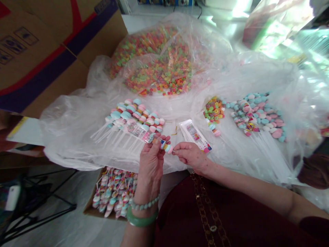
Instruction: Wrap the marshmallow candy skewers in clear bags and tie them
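In the middle of the head view, my left hand [153, 151] is closed around a candy skewer [168, 148] with blue, pink and yellowish pieces, partly inside a small printed bag. Pinched at the skewer's stick end are the fingers of my right hand [189, 154]. Just beyond my left hand lies a pile of candy skewers [138, 113] with white sticks pointing left and down, a printed wrapper [138, 131] resting on it. Flat printed bags [195, 135] lie beyond my right hand, near a gold twist tie [176, 130].
A large clear bag of ring candies [164, 65] sits at the back. To the right are loose ring candies [214, 109], marshmallow-like pieces [267, 116] and white sticks [269, 157]. Cardboard carton [97, 37] stands left; a box of wrapped skewers [113, 192] is below the table edge.
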A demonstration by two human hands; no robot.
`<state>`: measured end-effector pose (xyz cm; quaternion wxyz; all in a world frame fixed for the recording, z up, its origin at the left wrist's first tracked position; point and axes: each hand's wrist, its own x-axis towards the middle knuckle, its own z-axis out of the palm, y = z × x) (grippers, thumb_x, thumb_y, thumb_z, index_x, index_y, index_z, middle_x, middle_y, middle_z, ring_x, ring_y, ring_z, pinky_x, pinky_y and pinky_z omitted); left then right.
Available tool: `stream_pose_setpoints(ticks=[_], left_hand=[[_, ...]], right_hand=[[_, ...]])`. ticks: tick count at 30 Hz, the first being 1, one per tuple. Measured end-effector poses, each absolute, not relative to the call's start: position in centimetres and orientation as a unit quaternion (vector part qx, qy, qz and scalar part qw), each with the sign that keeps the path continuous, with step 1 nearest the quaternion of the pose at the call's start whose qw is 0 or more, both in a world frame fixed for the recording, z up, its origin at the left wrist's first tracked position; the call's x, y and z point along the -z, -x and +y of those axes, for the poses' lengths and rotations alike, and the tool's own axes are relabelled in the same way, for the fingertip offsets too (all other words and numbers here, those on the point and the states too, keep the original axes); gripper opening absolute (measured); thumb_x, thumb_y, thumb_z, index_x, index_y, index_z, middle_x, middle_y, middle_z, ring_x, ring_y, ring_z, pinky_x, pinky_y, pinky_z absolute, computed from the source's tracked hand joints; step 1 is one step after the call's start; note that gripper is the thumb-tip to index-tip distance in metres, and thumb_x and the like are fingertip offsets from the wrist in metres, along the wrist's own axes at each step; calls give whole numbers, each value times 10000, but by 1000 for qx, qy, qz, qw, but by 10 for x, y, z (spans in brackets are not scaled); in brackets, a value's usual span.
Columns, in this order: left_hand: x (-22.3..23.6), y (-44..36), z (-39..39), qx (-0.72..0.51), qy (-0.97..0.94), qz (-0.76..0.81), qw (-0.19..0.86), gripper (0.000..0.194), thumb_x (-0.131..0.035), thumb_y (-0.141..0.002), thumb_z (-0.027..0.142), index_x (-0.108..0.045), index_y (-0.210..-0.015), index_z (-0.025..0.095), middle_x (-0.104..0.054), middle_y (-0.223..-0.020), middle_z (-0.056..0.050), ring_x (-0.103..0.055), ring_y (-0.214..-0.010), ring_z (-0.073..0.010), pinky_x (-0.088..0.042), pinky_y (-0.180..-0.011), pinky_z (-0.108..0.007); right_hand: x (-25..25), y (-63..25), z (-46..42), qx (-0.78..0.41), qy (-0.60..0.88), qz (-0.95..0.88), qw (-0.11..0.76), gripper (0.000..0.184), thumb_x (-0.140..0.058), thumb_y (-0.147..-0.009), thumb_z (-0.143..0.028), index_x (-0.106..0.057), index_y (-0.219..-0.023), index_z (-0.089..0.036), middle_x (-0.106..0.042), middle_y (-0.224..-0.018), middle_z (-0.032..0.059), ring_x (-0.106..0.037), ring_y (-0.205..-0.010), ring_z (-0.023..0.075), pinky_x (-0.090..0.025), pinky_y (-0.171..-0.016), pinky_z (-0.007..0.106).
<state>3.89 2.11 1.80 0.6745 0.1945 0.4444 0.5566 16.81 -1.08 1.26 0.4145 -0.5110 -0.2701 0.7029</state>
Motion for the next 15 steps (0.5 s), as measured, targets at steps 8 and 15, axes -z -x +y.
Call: stream_pose_setpoints(ticks=[8, 15], left_hand=[[-17, -49, 15, -525, -148, 398, 738, 227, -757, -728, 269, -671, -900, 150, -685, -759, -21, -662, -700, -141, -542, -656, -247], [-18, -30, 29, -476, -99, 350, 801, 363, -739, -746, 378, -652, -1029, 168, -699, -1016, -69, -643, -1010, -253, -543, -822, -377]], right_hand=[[-12, -164, -14, -743, 419, -235, 467, 163, -637, -736, -305, -636, -783, -150, -371, -468, -89, -238, -407, 47, -116, -399, 219], [-13, -176, -10, -809, 370, -179, 420, 162, -651, -726, -281, -602, -809, -150, -352, -443, -113, -185, -370, 34, -83, -372, 204]])
